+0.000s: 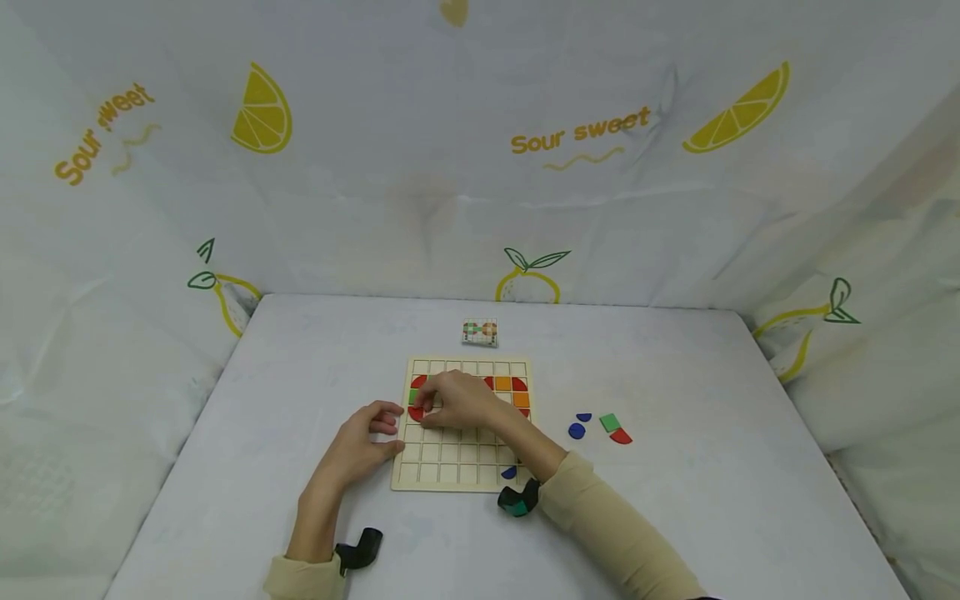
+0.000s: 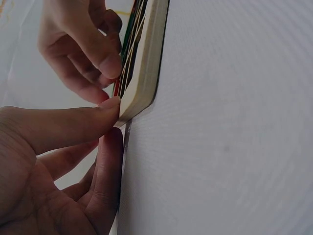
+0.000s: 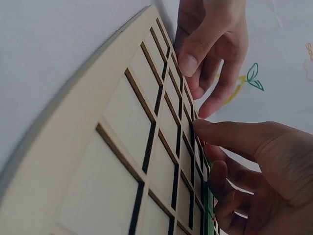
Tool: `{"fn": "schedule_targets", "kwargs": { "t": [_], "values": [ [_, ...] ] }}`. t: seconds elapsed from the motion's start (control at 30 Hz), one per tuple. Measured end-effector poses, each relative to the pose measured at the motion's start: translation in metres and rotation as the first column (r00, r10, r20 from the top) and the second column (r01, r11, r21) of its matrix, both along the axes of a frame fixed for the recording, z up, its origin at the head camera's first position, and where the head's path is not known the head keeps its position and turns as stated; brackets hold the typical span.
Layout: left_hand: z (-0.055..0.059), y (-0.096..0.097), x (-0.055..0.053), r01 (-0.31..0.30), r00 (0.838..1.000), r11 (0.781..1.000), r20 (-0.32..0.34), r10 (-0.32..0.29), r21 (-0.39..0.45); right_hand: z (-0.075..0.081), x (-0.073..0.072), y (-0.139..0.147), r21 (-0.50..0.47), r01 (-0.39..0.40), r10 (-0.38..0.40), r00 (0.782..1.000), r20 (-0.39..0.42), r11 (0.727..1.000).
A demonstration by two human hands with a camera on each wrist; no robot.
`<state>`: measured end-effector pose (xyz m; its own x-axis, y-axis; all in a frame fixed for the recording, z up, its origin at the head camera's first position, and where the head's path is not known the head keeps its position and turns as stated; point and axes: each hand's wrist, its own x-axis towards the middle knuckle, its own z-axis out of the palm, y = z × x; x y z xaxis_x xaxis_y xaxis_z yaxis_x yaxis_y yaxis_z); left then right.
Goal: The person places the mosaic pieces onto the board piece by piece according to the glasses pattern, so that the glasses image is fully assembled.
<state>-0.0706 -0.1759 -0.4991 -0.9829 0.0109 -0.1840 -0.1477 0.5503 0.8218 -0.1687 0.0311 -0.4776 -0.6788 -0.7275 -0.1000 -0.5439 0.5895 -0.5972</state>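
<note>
A pale wooden grid board (image 1: 448, 475) lies flat on the table. My left hand (image 1: 363, 446) touches its left edge with the thumb and fingertips, the fingers loosely bent. Reaching across the board, my right hand (image 1: 461, 400) pinches at a red quarter-circle piece (image 1: 415, 413) in the left column, thumb on the near side and fingertips on the far side. A green piece (image 1: 412, 397) and another red piece (image 1: 418, 382) sit in the cells behind it. Part of the upper rows is hidden under my right hand.
Orange squares (image 1: 503, 383) and red pieces fill cells at the board's upper right. A blue piece (image 1: 509, 472) lies at its lower right. Loose blue, green (image 1: 610, 422) and red pieces are to the right. A small pattern card (image 1: 480, 332) lies behind the board.
</note>
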Motion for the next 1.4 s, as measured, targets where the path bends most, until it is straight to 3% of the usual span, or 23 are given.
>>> {"fn": "schedule_targets", "kwargs": {
  "t": [0.27,0.67,1.03,1.4],
  "values": [
    [0.0,0.001,0.0,0.001,1.0,1.0,0.0,-0.001,-0.004,-0.007,-0.003,-0.002,0.041,-0.046,0.046,0.999,0.007,0.998],
    [-0.002,0.001,0.0,-0.001,1.0,1.0,0.01,0.001,-0.006,0.0,0.003,0.008,0.033,-0.014,0.014,1.0,-0.007,0.999],
    [0.0,0.003,0.001,-0.014,1.0,1.0,0.013,0.014,-0.016,0.007,0.011,0.045,-0.089,0.035,-0.033,0.999,0.024,0.995],
    [0.003,0.004,0.002,-0.015,1.0,1.0,0.012,0.015,-0.016,0.008,0.022,0.095,-0.093,0.145,-0.143,0.989,0.027,0.985]
  ]
}}
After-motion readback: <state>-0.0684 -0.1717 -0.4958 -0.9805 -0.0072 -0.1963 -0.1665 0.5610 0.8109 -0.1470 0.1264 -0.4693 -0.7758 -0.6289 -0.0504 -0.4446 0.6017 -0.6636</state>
